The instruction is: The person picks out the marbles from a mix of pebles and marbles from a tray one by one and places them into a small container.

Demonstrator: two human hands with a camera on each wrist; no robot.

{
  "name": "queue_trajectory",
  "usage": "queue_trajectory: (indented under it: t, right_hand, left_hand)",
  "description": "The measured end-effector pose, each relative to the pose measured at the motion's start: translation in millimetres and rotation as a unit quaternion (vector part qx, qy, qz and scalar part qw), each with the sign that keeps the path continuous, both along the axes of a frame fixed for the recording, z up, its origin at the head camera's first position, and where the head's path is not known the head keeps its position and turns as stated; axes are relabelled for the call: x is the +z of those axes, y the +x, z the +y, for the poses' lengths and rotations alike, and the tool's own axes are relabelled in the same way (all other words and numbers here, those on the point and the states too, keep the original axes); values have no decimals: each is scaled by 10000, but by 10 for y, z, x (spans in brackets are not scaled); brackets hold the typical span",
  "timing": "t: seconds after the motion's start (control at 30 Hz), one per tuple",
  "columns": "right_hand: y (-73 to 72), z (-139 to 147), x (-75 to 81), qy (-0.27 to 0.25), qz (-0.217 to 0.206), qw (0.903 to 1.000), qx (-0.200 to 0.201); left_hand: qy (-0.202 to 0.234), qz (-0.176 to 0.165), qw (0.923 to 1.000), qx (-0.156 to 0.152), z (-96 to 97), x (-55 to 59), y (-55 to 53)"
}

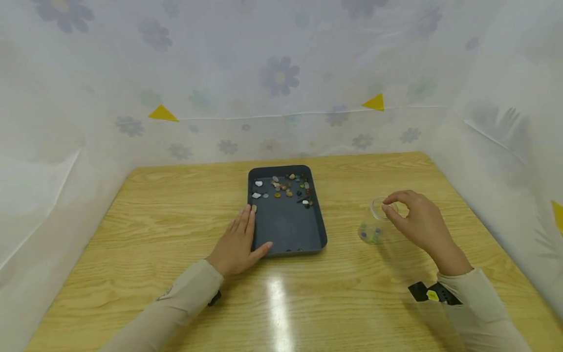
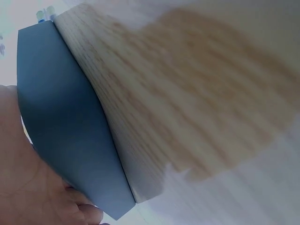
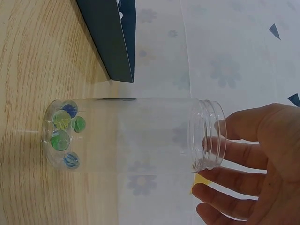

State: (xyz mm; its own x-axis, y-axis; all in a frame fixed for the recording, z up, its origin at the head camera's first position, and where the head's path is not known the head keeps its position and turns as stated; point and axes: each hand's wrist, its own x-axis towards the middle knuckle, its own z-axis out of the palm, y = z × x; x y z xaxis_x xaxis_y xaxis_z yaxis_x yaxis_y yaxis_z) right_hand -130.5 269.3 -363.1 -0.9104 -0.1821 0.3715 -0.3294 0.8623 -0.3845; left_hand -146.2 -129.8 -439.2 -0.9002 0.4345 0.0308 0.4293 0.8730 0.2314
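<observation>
My left hand (image 1: 235, 244) rests along the left wall of a dark grey tray (image 1: 288, 230), fingers fairly straight and thumb on its near-left corner. Small pebbles and stones (image 1: 283, 187) lie in several colours, mostly in the tray's far half. To its right stands an upright clear jar (image 3: 154, 136) without a lid; several glass marbles (image 3: 61, 119) sit on its bottom. My right hand (image 1: 418, 217) is at the jar's mouth, with thumb and forefinger tips close together over the rim. I see nothing between them.
A wood-grain table (image 1: 176, 205) carries the tray and jar. Pale flower-patterned sheeting (image 1: 281, 127) encloses its back and sides, marked with yellow triangles (image 1: 163, 113). A couple of dark green bits (image 1: 300, 250) lie at the tray's near edge.
</observation>
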Motion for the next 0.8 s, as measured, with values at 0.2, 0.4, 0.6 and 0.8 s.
queue_trajectory:
  t: [0.2,0.4,0.6,0.8]
  right_hand:
    - [-11,-6,22,-38,-61,10000,51]
    - [-41,-91,99,-63,379,9993,-34]
    - [-139,-362,218,-253,1047,9941,133]
    - [-381,-708,229,-622,669,9949,418]
  left_hand:
    - [10,43,10000,0,2,0,3]
    - [27,84,10000,-12,8,8,4]
    - [26,110,9999,-34,3,6,6]
    - [-2,134,9999,-40,3,-4,-2]
